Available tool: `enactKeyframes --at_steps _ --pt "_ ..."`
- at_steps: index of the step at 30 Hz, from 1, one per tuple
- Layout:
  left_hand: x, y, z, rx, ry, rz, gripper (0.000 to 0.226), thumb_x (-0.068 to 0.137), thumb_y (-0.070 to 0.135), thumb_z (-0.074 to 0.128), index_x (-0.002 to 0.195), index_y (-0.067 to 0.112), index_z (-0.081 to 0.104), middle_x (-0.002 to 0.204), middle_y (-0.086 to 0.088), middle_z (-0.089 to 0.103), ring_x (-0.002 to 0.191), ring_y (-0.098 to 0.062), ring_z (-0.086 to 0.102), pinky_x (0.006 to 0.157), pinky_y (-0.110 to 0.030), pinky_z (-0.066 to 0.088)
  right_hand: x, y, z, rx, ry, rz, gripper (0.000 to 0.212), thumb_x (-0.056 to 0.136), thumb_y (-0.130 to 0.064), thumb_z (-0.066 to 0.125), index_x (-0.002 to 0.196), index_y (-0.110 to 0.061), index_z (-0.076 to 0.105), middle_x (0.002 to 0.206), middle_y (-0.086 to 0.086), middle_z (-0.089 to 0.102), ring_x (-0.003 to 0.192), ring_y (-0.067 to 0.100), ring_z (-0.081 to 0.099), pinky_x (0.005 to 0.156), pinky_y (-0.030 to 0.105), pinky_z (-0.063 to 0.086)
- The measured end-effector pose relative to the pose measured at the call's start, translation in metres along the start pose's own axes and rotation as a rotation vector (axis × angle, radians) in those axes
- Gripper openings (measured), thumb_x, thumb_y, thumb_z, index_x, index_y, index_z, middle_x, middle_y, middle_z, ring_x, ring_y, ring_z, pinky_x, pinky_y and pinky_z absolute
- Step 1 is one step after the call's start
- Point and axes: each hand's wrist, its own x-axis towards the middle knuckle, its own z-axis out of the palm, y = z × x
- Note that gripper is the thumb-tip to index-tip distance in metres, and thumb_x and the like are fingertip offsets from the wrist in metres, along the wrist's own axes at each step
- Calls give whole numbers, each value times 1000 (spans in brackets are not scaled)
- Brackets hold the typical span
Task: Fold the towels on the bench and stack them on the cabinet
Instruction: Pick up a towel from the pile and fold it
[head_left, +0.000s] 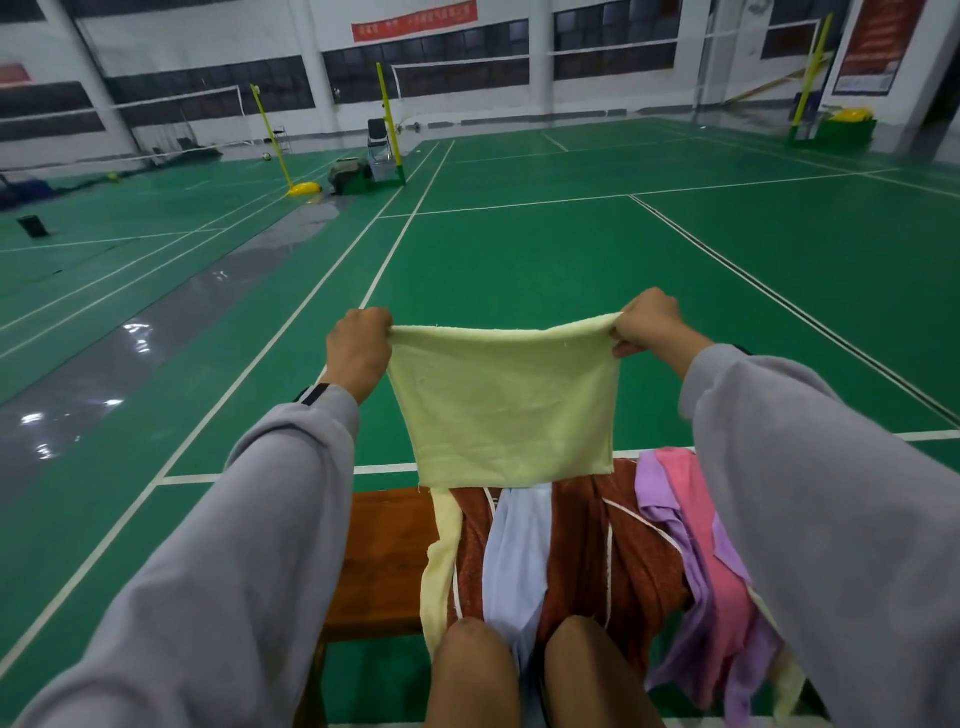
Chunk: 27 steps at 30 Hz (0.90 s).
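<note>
A pale yellow towel (506, 410) hangs spread out in the air above the bench. My left hand (358, 348) pinches its upper left corner and my right hand (652, 322) pinches its upper right corner. Its lower edge hangs just over the wooden bench (387, 556). On the bench lie more towels in a loose heap: a rust-brown one (639, 551), a light blue-white one (517, 556), a second pale yellow one (441, 566), a purple one (662, 493) and a pink one (722, 571). No cabinet is in view.
My bare knees (524, 675) show at the bottom edge, close to the bench. Beyond the bench spreads a green badminton court floor (571, 260) with white lines. Yellow net posts (387, 124) and a chair (376, 137) stand far back.
</note>
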Motion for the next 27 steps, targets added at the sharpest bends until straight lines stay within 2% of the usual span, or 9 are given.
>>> enactKeyframes --at_steps 2,4,8,12,15,18,20,24,27 --pt "6 -3 -3 -83 37 -46 28 87 -2 49 95 10 72 90 -16 69 78 -36 61 65 -39 44 5 -8 1 162 -9 75 17 92 3 63 108 5 68 109 22 69 58 38 73 40 34 57" --pt "13 -4 -9 -239 98 -129 26 91 1 48 96 9 72 92 -15 71 79 -33 60 67 -38 44 10 -15 2 375 -9 101 20 91 9 61 109 6 68 113 23 68 72 40 74 45 37 59" --pt "12 0 -28 -586 193 -261 23 96 4 44 96 17 62 92 -6 65 82 -29 66 66 -44 61 -7 -28 -1 578 -27 -8 15 89 11 58 91 0 68 109 21 69 80 30 72 54 29 60" --pt "-14 -7 -31 -666 86 -306 16 94 6 50 97 18 61 95 -3 63 94 -31 64 80 -46 59 -41 -20 -1 878 -106 42 14 97 0 54 111 1 58 105 16 61 86 35 70 72 40 64" --pt "-52 -15 -19 -847 -60 -401 11 93 9 58 93 17 64 89 -2 63 92 -28 62 85 -49 59 -69 9 9 858 -119 114 20 99 -11 63 114 -1 53 111 18 59 81 35 69 74 46 64" --pt "-111 -12 -7 -919 -176 -429 5 97 8 63 99 8 67 86 -3 61 87 -22 54 69 -29 48 -96 54 24 747 -134 194 16 101 -15 61 113 -6 54 107 17 61 72 31 66 61 45 61" --pt "-146 -13 3 -926 -254 -449 8 96 10 66 100 4 70 86 -7 61 85 -21 53 65 -26 46 -111 86 30 552 -141 204 20 99 -25 61 113 -11 58 105 14 63 73 29 64 62 38 56" --pt "-193 -20 15 -1000 -419 -517 25 95 20 71 102 -3 72 102 -23 71 92 -31 65 88 -49 61 -125 125 30 428 -124 184 30 96 -25 64 118 -4 64 90 9 66 68 24 64 65 32 51" --pt "-209 -13 11 -986 -427 -509 27 98 21 68 106 -5 70 99 -19 69 89 -31 66 81 -49 61 -131 128 28 410 -183 150 25 95 -20 66 107 2 64 89 17 66 74 31 67 72 44 62"
